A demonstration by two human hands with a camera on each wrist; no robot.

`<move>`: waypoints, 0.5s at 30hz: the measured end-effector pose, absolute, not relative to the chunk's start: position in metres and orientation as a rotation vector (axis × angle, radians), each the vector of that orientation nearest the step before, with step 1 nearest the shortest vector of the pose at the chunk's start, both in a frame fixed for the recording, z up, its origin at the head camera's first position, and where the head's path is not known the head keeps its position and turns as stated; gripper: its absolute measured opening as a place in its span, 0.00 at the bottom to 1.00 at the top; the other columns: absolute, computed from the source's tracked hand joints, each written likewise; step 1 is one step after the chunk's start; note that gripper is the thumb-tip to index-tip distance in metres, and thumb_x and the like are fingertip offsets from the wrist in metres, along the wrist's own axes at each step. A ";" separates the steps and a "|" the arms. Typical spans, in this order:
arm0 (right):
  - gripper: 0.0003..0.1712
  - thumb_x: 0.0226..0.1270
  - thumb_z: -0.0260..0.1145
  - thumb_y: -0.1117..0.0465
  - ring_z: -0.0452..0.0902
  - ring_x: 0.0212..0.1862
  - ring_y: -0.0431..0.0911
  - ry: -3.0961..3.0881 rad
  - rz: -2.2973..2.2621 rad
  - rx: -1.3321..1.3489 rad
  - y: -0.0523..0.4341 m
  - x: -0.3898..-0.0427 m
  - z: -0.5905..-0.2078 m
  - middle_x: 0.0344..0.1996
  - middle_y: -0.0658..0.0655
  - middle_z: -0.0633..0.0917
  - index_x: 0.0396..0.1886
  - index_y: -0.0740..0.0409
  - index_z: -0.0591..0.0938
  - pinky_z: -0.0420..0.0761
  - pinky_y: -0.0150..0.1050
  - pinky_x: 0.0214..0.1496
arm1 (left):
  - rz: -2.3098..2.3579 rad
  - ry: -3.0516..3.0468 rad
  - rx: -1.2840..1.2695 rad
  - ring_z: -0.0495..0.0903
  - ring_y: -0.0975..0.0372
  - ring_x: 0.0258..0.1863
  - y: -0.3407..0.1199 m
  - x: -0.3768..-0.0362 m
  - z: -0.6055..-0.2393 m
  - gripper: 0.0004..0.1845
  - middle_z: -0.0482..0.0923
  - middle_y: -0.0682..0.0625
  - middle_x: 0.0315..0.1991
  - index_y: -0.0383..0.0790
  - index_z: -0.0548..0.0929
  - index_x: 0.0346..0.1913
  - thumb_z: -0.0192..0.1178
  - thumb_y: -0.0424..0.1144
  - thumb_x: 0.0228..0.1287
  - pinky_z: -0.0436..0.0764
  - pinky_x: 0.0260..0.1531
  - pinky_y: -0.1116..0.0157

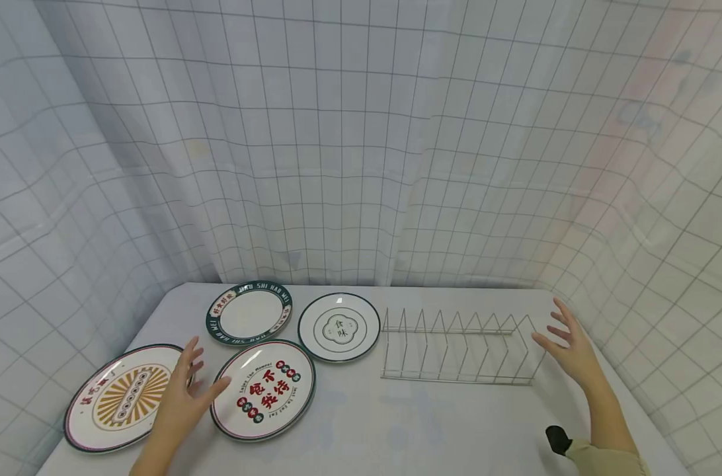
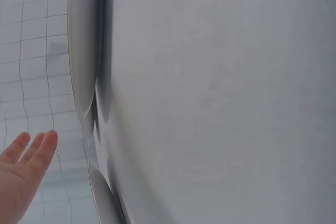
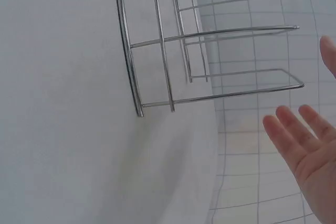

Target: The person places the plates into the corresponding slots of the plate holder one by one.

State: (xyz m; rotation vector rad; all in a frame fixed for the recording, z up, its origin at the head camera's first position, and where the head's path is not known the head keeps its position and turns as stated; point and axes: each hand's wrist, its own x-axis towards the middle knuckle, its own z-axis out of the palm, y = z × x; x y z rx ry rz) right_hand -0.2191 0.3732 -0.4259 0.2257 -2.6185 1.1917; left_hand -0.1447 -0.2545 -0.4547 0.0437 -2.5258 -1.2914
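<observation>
My left hand [image 1: 181, 402] hovers with spread, relaxed fingers between two plates and holds nothing. To its left lies a large plate with a yellow sunburst [image 1: 108, 403]; on its right is a plate with red and green lettering [image 1: 282, 387]. In the left wrist view its fingers [image 2: 42, 150] rise beside the plates' edges. At the far right my right hand [image 1: 572, 354], fingers loosely spread, is beside the end of a metal wire dish rack [image 1: 456, 381]. The right wrist view shows the fingers [image 3: 286, 135] apart from the rack's end wires [image 3: 236, 96].
Behind the lettered plate lies a green-rimmed plate [image 1: 250, 314], and to its right a white plate with a small central emblem [image 1: 339, 327]. All stand on a white table [image 1: 361, 430]. Checked curtains [image 1: 349, 165] enclose the back and sides.
</observation>
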 end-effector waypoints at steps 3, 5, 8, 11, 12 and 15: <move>0.48 0.64 0.61 0.61 0.74 0.49 0.37 -2.606 1.349 0.252 0.380 -0.218 -0.434 0.61 0.74 0.59 0.73 0.42 0.41 0.79 0.27 0.40 | -1.414 -2.587 0.067 0.64 0.34 0.55 -0.260 -0.137 -0.457 0.48 0.55 0.28 0.62 0.41 0.40 0.72 0.63 0.39 0.58 0.71 0.50 0.42; 0.46 0.65 0.59 0.63 0.73 0.45 0.28 -2.586 1.485 0.308 0.383 -0.218 -0.438 0.60 0.74 0.60 0.73 0.42 0.42 0.79 0.26 0.40 | -1.437 -2.650 0.087 0.67 0.34 0.53 -0.264 -0.133 -0.459 0.48 0.57 0.27 0.61 0.40 0.40 0.72 0.62 0.41 0.58 0.73 0.49 0.45; 0.44 0.66 0.57 0.66 0.75 0.46 0.30 -2.560 1.656 0.378 0.387 -0.219 -0.442 0.58 0.64 0.65 0.73 0.43 0.43 0.81 0.30 0.42 | -1.478 -2.724 0.120 0.69 0.35 0.52 -0.268 -0.130 -0.461 0.50 0.57 0.26 0.60 0.39 0.40 0.72 0.63 0.42 0.57 0.75 0.48 0.46; 0.42 0.67 0.55 0.68 0.76 0.48 0.33 -2.555 1.759 0.452 0.390 -0.221 -0.443 0.55 0.49 0.69 0.73 0.46 0.44 0.81 0.33 0.44 | -1.572 -2.772 0.158 0.71 0.37 0.50 -0.272 -0.129 -0.465 0.50 0.56 0.24 0.60 0.39 0.39 0.72 0.64 0.41 0.56 0.79 0.44 0.49; 0.42 0.67 0.54 0.68 0.76 0.48 0.34 -2.554 1.788 0.477 0.391 -0.222 -0.444 0.55 0.45 0.70 0.73 0.47 0.44 0.81 0.33 0.44 | -1.616 -2.784 0.175 0.72 0.38 0.50 -0.273 -0.129 -0.466 0.51 0.55 0.24 0.60 0.39 0.39 0.72 0.64 0.40 0.56 0.80 0.42 0.51; 0.40 0.68 0.53 0.68 0.76 0.49 0.35 -2.554 1.854 0.530 0.393 -0.223 -0.446 0.55 0.44 0.70 0.73 0.49 0.44 0.81 0.34 0.46 | -1.756 -2.804 0.211 0.75 0.44 0.46 -0.275 -0.129 -0.470 0.51 0.52 0.21 0.60 0.40 0.38 0.71 0.65 0.38 0.55 0.83 0.37 0.56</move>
